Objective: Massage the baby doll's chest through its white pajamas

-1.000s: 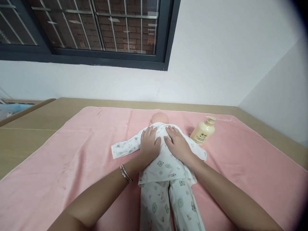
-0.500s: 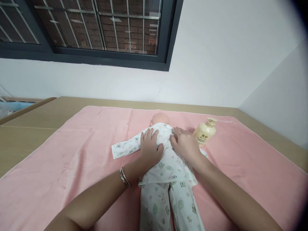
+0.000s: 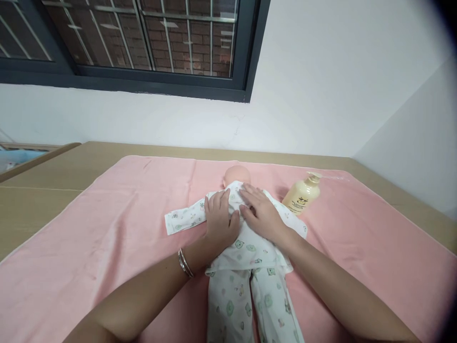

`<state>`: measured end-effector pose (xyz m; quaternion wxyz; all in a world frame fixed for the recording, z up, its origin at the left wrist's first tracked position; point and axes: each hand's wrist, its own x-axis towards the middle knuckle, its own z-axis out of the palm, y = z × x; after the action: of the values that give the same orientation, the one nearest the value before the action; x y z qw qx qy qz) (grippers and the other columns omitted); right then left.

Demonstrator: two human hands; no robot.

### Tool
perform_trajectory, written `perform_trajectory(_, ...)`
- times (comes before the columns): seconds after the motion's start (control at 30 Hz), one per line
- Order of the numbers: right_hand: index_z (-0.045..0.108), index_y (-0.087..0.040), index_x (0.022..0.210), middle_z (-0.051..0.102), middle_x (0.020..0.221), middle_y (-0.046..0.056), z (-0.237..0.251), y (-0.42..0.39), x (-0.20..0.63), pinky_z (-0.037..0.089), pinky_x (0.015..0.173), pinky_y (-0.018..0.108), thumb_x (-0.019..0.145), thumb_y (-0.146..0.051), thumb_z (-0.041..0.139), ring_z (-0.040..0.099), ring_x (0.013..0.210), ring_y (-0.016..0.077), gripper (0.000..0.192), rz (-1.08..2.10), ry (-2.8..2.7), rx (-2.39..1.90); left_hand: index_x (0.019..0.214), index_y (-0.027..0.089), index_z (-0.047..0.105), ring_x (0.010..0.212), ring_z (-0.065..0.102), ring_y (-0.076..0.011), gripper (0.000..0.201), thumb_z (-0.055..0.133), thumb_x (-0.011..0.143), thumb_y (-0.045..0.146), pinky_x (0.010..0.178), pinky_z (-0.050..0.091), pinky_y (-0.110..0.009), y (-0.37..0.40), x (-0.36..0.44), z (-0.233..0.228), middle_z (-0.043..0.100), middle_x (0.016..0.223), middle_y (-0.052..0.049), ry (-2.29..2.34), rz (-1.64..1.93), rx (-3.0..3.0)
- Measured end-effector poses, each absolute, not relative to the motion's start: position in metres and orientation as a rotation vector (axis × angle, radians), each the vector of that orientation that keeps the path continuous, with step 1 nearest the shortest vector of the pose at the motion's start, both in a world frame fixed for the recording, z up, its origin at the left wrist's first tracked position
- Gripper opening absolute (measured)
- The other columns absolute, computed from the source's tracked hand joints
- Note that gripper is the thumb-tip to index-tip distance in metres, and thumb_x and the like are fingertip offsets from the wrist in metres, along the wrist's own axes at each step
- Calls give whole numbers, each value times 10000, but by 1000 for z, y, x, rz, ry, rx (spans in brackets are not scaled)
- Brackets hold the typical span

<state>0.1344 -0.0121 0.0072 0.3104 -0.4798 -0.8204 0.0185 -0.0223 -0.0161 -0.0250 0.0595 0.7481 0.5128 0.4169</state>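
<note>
A baby doll (image 3: 237, 176) lies stretched out on a pink cloth, its smooth head at the far end. It wears a white patterned top (image 3: 246, 250) and matching trousers (image 3: 230, 302). My left hand (image 3: 219, 221) rests on the left side of the top, fingers extended, with bangles (image 3: 184, 263) at the wrist. My right hand (image 3: 262, 212) lies on the upper middle of the top, fingers stretched and thumb apart. Both hands are open and hold nothing. The doll's left-side sleeve (image 3: 183, 217) reaches out sideways; the right-side sleeve is partly behind my right forearm.
A pale yellow pump bottle (image 3: 302, 194) lies tilted on the pink cloth (image 3: 143, 214), right of the doll. Under the cloth is a wooden surface (image 3: 53, 176), meeting a white wall (image 3: 314, 85) at the back. A dark-framed window (image 3: 160, 85) with bars is above.
My right hand has moved left from the right-side shoulder to the upper middle of the top, uncovering the right-side sleeve. My left hand stays almost in place.
</note>
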Motion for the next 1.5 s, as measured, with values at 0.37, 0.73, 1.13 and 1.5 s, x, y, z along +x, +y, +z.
perform_trajectory(0.37, 488, -159, 1363, 383, 1493, 140, 10, -21, 129, 200, 1147, 551, 935, -300, 420, 289, 1414, 257, 455, 69, -2207, -1328, 1385, 142, 367, 1355, 324, -274, 465, 301, 954, 306, 1152, 115, -538, -13, -24, -35, 432, 1404, -170, 1454, 1455, 2251)
perform_trajectory(0.73, 499, -180, 1361, 386, 1501, 91, -3, -31, 115, 158, 1158, 539, 912, -254, 405, 240, 1428, 272, 464, -35, -2287, -1394, 1393, 134, 337, 1353, 332, -272, 460, 254, 970, 294, 1141, 154, -552, -10, -24, -40, 426, 1407, -184, 1410, 1561, 2289)
perform_trajectory(1.13, 301, -145, 1485, 194, 1552, 168, 0, -96, 95, 253, 1043, 701, 886, -392, 504, 209, 1402, 449, 679, -387, -2389, -1753, 1377, 169, 361, 1296, 375, -272, 449, 303, 966, 340, 1093, 272, -531, -8, -26, -38, 450, 1365, -158, 1384, 1628, 2190)
perform_trajectory(1.5, 466, 5, 1360, 435, 1373, 328, 12, -112, 84, 523, 857, 533, 665, -103, 724, 502, 1209, 476, 749, -231, -2578, -1814, 1386, 191, 345, 1349, 304, -270, 459, 312, 964, 368, 1115, 247, -528, -8, -25, -29, 366, 1414, -150, 1374, 1605, 2158)
